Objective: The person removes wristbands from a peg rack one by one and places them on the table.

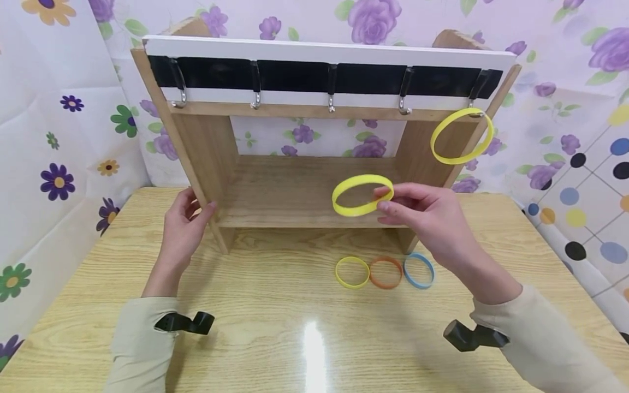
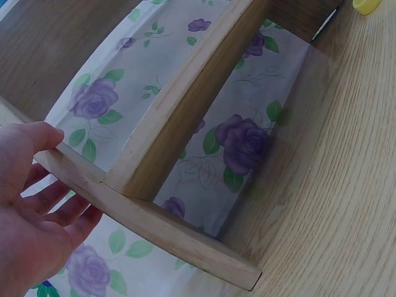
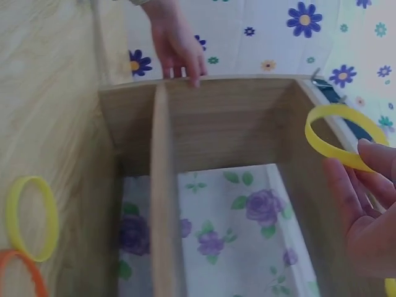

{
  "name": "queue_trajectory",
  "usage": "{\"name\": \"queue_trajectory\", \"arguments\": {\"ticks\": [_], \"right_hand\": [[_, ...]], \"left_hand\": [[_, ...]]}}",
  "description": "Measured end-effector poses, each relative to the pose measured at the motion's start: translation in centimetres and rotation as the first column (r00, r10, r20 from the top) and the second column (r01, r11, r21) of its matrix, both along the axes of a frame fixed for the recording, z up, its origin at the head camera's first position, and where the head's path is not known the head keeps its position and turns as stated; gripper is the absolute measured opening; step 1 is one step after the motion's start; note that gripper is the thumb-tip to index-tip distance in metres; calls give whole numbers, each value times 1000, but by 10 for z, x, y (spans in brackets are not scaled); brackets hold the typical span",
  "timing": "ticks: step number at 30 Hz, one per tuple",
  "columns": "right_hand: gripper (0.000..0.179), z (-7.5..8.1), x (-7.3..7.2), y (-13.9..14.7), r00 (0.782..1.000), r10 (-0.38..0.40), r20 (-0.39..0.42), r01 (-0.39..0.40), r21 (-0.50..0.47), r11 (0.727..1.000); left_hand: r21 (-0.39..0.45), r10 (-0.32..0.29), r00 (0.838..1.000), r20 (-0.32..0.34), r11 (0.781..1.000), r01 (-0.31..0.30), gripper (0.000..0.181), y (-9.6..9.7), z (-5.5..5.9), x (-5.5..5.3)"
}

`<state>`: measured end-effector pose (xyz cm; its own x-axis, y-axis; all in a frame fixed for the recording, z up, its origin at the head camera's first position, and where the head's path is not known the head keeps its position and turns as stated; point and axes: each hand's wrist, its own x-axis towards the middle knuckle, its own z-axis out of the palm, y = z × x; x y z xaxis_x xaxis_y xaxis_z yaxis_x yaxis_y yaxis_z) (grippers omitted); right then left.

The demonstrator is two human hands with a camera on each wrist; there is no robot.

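My right hand (image 1: 427, 218) pinches a yellow silicone wristband (image 1: 362, 210) between thumb and fingers, in front of the wooden rack's shelf (image 1: 295, 191). In the right wrist view the same wristband (image 3: 334, 151) stands out from the fingertips. My left hand (image 1: 184, 229) grips the front edge of the rack's left side panel (image 2: 124, 207), thumb on one face and fingers on the other. Another yellow wristband (image 1: 437, 147) hangs from the rightmost hook (image 1: 475, 90) on the rack's top rail.
Further hooks (image 1: 331, 87) line the black-and-white rail (image 1: 295, 46). On the table (image 1: 245, 327), a yellow wristband (image 1: 338, 275), an orange wristband (image 1: 385, 287) and a blue wristband (image 1: 432, 275) lie in a row before the rack. Flowered sheeting (image 1: 304, 22) covers the walls behind.
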<state>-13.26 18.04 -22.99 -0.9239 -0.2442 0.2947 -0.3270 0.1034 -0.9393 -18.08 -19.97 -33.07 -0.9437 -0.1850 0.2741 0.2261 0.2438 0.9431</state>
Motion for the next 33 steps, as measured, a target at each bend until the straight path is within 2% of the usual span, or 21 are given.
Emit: {"name": "queue_trajectory", "arguments": {"ticks": [6, 9, 12, 17, 27, 33], "right_hand": [[27, -31, -4, 3, 993, 5, 117, -16, 91, 996], [28, -49, -5, 5, 982, 16, 187, -36, 101, 994], [29, -64, -6, 7, 977, 30, 212, -51, 97, 994], [34, -78, -8, 11, 967, 28, 254, -58, 112, 992], [38, -106, 0, 15, 920, 22, 391, -89, 154, 984], [44, -126, 7, 21, 900, 68, 430, -146, 150, 978]], "left_hand": [[7, 0, 1000, -3, 1000, 0, 50, 1, 1, 1], [5, -3, 1000, -2, 1000, 3, 50, 1, 1, 1], [5, -6, 1000, -2, 1000, 6, 50, 1, 0, 1], [5, -4, 1000, -2, 1000, 4, 50, 0, 0, 0], [13, -4, 1000, -8, 1000, 4, 51, 0, 1, 0], [28, -6, 1000, -23, 1000, 6, 49, 1, 0, 1]]}}
